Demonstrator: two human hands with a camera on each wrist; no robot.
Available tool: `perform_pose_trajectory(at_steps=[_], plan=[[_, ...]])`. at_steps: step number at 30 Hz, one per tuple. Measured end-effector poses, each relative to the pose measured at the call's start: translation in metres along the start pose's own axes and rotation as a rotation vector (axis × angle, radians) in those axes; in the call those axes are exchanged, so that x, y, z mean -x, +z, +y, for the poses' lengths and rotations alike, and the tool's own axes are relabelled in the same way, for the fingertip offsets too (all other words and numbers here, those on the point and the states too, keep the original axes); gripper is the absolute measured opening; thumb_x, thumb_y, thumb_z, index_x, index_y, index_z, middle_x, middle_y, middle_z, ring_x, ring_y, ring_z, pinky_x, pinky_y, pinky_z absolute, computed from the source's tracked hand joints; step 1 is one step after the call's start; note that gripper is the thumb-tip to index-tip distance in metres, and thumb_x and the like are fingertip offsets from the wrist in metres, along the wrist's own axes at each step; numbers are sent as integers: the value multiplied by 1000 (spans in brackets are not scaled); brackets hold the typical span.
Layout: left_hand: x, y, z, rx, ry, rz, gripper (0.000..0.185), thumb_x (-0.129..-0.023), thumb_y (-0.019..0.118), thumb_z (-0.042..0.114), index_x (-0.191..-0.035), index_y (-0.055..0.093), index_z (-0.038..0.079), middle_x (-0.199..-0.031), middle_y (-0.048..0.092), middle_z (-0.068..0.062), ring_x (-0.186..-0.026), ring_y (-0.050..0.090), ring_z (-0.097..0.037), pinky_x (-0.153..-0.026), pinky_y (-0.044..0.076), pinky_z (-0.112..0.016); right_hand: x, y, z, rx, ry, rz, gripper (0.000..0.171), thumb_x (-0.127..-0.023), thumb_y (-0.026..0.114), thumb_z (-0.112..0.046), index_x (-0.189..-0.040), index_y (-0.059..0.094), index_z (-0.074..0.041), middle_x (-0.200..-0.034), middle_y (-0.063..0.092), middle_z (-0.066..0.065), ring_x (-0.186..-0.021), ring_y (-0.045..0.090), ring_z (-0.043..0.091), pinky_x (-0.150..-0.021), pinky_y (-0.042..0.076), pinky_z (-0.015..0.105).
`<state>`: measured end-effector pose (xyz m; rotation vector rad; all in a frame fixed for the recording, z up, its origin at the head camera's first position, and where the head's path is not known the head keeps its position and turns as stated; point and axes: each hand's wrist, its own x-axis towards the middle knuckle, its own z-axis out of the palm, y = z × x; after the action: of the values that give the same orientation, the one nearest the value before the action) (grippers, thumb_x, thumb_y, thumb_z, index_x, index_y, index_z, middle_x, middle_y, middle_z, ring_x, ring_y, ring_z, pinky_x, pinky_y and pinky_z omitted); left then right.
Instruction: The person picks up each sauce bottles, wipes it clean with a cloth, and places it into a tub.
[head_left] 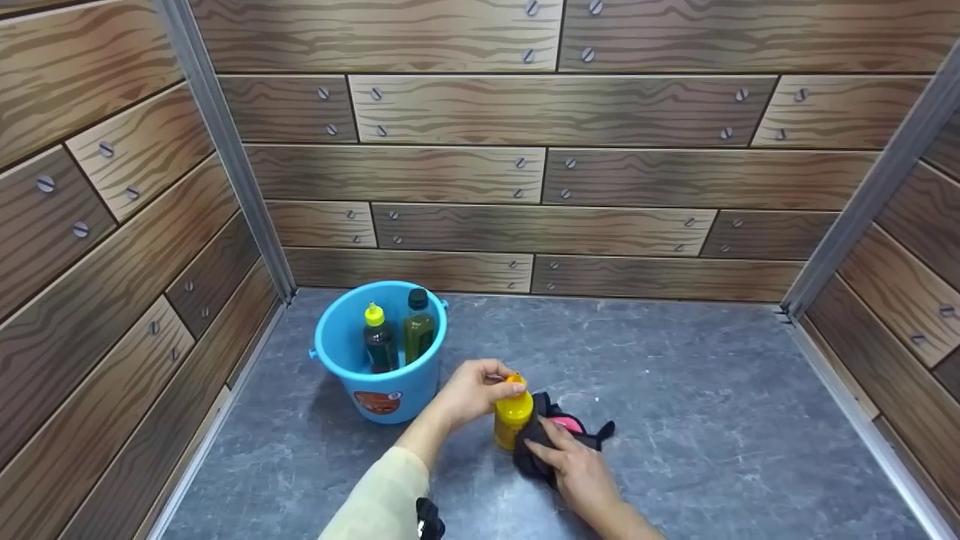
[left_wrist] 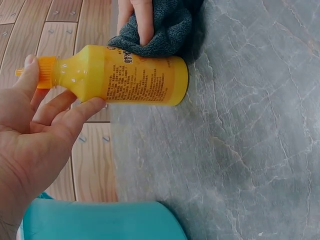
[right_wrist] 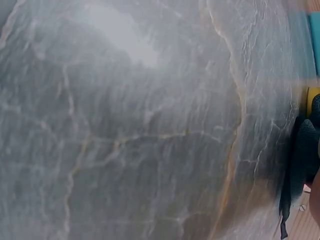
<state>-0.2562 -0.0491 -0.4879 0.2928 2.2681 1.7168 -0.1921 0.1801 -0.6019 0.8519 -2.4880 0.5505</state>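
A yellow plastic bottle stands upright on the grey floor, with printed text on its side in the left wrist view. My left hand pinches its orange-yellow cap between thumb and fingers, other fingers lying along the bottle's shoulder. My right hand grips a dark terry cloth and presses it against the bottle's right side. A bit of pink and a hanging loop show on the cloth in the head view. In the right wrist view, only edges of the cloth and bottle appear.
Left of the hands stands a light blue bucket. Inside it are a dark bottle with a yellow cap and a green bottle with a black cap. Wood-patterned walls enclose the marbled surface on three sides.
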Motion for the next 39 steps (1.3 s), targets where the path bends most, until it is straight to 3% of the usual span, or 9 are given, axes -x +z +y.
perform_pose_trajectory(at_steps=[16,26,39], plan=[[1,0,1,5,-6,-6,13,-100,77,23,-106,77,11,-109,76,-3,-102,72,-21,-89,62,-44,-3,-3,-5,41,53,-88,51,-83,76,9,-122,82,-23,-144,66,13,-122,68,40,-91,60,53],[2,1,-1,-2,18,0,16,-101,77,26,-107,77,10,-107,77,-4,-99,72,-19,-88,62,-43,-7,-4,-7,84,32,-89,53,-77,77,9,-117,84,-24,-139,68,13,-116,70,44,-84,61,52],[5,2,-1,-1,21,26,20,-101,77,27,-110,76,10,-110,77,-4,-104,71,-21,-92,60,-44,-13,-9,-12,134,75,-197,51,-78,80,6,-118,84,-26,-139,69,13,-116,69,44,-77,62,53]])
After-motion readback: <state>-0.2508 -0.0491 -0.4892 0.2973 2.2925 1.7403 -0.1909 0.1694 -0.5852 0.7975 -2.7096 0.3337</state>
